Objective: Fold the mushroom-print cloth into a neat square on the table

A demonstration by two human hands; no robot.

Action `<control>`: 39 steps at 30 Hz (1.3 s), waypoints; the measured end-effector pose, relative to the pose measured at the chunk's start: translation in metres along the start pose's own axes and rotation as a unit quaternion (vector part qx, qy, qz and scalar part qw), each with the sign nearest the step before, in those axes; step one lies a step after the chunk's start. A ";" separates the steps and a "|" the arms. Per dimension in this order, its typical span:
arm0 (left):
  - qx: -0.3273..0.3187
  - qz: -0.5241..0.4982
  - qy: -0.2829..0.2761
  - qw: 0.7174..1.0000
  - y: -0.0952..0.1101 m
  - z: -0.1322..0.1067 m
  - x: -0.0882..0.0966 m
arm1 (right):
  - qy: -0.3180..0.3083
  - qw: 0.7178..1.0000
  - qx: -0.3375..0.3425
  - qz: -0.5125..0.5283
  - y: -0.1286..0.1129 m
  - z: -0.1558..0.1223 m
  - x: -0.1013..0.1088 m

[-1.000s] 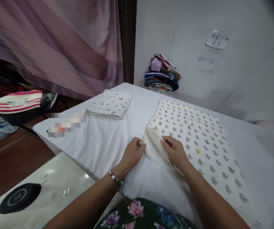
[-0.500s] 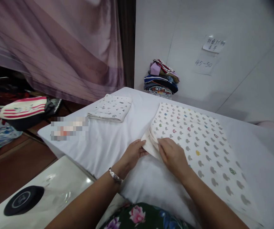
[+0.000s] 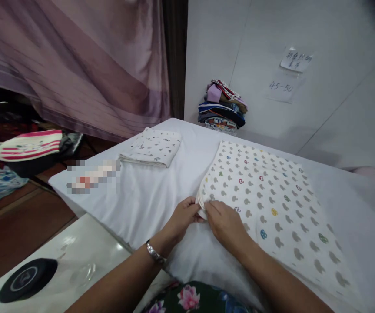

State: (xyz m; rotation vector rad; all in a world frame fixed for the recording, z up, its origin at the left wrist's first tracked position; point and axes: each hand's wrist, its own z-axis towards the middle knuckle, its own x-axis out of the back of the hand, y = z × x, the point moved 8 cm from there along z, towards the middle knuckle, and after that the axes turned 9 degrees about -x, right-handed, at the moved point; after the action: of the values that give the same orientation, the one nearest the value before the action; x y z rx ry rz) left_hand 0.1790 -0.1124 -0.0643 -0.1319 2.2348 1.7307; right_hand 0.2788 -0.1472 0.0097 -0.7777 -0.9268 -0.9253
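Note:
A white cloth with grey and coloured mushroom prints [image 3: 265,195] lies folded in layers on the white-covered table [image 3: 148,195]. Its near left corner is pinched by my left hand [image 3: 187,215], the thumb on top and the other fingers partly beneath. On the same corner, just to the right, my right hand [image 3: 224,221] grips the upper layer with its fingers closed. Several layer edges show between the two hands. Farther back on the left rests a folded white cloth with small grey prints [image 3: 154,148], apart from both hands.
A stack of folded clothes [image 3: 222,106] stands by the wall behind the table. At lower left, a round black object [image 3: 27,280] sits on a pale glossy surface [image 3: 79,243]. A pinkish curtain [image 3: 109,65] hangs at the left. A blurred-out item lies at the table's left corner.
The right hand has moved left and brought the cloth's upper layer over the corner beside the left hand. The pale underside that showed there is now mostly covered by the printed side.

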 end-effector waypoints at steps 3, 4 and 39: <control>0.013 -0.051 -0.020 0.998 0.000 -0.002 -0.004 | -0.020 1.000 0.015 -0.005 -0.006 -0.003 -0.014; 0.013 -0.068 -0.031 0.997 0.000 -0.003 -0.005 | -0.021 1.000 0.013 -0.007 -0.005 -0.003 -0.016; 0.024 0.211 -0.017 0.977 0.017 0.029 0.002 | 0.017 1.000 -0.009 0.005 0.034 -0.118 0.023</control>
State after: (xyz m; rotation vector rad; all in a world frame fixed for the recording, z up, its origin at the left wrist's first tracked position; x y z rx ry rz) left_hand 0.1781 -0.0796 -0.0552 0.4082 2.4042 1.8551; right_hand 0.3528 -0.2421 -0.0220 -0.7787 -0.8843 -0.9359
